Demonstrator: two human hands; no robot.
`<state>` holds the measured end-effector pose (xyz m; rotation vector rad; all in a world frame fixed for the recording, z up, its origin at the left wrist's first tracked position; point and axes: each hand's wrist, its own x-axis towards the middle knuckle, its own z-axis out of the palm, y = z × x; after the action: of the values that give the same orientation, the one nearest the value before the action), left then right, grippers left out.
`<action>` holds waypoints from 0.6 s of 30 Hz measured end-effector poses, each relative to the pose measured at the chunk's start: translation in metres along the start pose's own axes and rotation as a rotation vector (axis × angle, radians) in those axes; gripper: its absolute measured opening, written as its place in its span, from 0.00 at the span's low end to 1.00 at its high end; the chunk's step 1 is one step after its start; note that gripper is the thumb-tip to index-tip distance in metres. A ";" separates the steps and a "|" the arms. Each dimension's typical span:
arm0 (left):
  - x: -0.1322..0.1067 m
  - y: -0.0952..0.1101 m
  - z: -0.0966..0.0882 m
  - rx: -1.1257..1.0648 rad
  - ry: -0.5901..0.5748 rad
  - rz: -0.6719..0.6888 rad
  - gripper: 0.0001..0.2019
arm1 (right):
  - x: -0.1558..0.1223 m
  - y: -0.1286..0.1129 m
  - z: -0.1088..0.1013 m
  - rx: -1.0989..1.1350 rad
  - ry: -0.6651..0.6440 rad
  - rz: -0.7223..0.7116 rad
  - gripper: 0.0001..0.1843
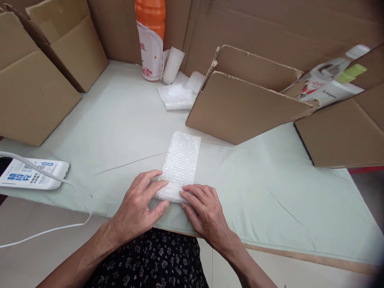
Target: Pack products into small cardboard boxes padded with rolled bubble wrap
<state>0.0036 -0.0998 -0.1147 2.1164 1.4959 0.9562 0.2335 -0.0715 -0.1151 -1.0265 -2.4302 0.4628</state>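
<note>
A strip of clear bubble wrap [183,156] lies lengthwise on the pale green cloth, its near end folded or rolled over into a thicker edge. My left hand [141,202] grips the left side of that near end, with fingers on top and thumb at the front edge. On the right side my right hand [205,208] holds the same end, fingers bent over it and thumb tucked in front. Whether anything is wrapped inside the fold cannot be seen. Further back, several rolled or folded bubble wrap pieces [177,96] rest beside an orange-and-white bottle [151,44].
An upright cardboard divider [246,108] stands right of centre, with a clear plastic bottle [339,66] behind it. Cardboard boxes [33,96] rise at the left, and another carton [345,132] at the right. A white power bank [36,174] with a cable lies near the left edge.
</note>
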 end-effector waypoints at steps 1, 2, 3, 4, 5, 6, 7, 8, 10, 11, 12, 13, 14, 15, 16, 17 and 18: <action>-0.002 0.000 -0.002 -0.023 -0.022 0.025 0.16 | 0.001 0.001 0.000 0.033 0.015 0.000 0.12; -0.004 0.000 -0.004 -0.051 -0.047 0.048 0.15 | 0.002 0.001 0.000 0.072 0.026 0.001 0.12; -0.006 0.000 -0.005 -0.083 -0.068 0.062 0.14 | 0.003 0.001 -0.001 0.114 0.027 0.007 0.12; -0.006 0.000 -0.005 -0.114 -0.080 0.065 0.12 | 0.003 0.001 -0.002 0.153 0.019 0.015 0.11; -0.006 -0.001 -0.004 -0.139 -0.087 0.056 0.11 | 0.004 0.001 -0.003 0.181 0.009 0.025 0.11; -0.005 -0.002 -0.003 -0.155 -0.086 0.041 0.11 | 0.003 0.001 -0.004 0.192 0.008 0.031 0.11; -0.003 -0.003 -0.001 -0.159 -0.082 0.022 0.10 | 0.003 0.000 -0.004 0.181 0.022 0.034 0.11; -0.001 -0.004 0.001 -0.151 -0.079 0.007 0.09 | 0.002 0.000 -0.005 0.151 0.051 0.034 0.11; 0.006 -0.005 0.006 -0.105 -0.076 0.005 0.08 | -0.001 0.000 -0.004 0.066 0.117 0.026 0.12; 0.009 -0.005 0.008 -0.071 -0.073 0.011 0.08 | -0.002 0.000 -0.003 0.027 0.132 0.018 0.12; 0.012 -0.006 0.009 -0.032 -0.066 0.016 0.08 | -0.003 0.000 -0.002 -0.003 0.126 0.007 0.11; 0.014 -0.006 0.011 0.004 -0.052 0.018 0.08 | -0.003 0.001 -0.001 -0.022 0.103 -0.006 0.11; 0.015 -0.006 0.011 0.030 -0.032 0.018 0.08 | -0.004 0.002 0.000 -0.030 0.073 -0.020 0.11; 0.015 -0.005 0.011 0.043 -0.012 0.018 0.09 | -0.003 0.003 0.002 -0.030 0.048 -0.032 0.10; 0.013 -0.005 0.011 0.043 -0.002 0.021 0.10 | -0.002 0.004 0.003 -0.022 0.035 -0.039 0.10; 0.011 -0.004 0.010 0.036 -0.002 0.032 0.11 | -0.001 0.006 0.004 -0.006 0.034 -0.038 0.10; 0.008 -0.004 0.009 0.026 -0.012 0.048 0.12 | 0.001 0.007 0.004 0.016 0.041 -0.031 0.10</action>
<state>0.0091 -0.0903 -0.1211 2.1815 1.4656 0.9437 0.2345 -0.0665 -0.1216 -0.9808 -2.3985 0.4458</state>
